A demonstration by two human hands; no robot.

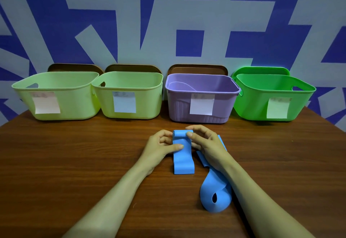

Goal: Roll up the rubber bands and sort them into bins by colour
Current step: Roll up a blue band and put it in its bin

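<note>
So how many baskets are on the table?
4, in a row along the back of the table: a pale green basket far left, a second pale green basket beside it, a purple basket next, a bright green basket far right. None seems hidden.

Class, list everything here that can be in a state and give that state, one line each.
first blue band: far end rolled, rest flat
second blue band: unrolled, looped, partly under right forearm
left hand: holds the roll, thumb pressing the band
right hand: pinches the roll
far-left pale green bin: upright, open-topped
second pale green bin: upright, open-topped
purple bin: upright, open-topped
bright green bin: upright, open-topped
</note>
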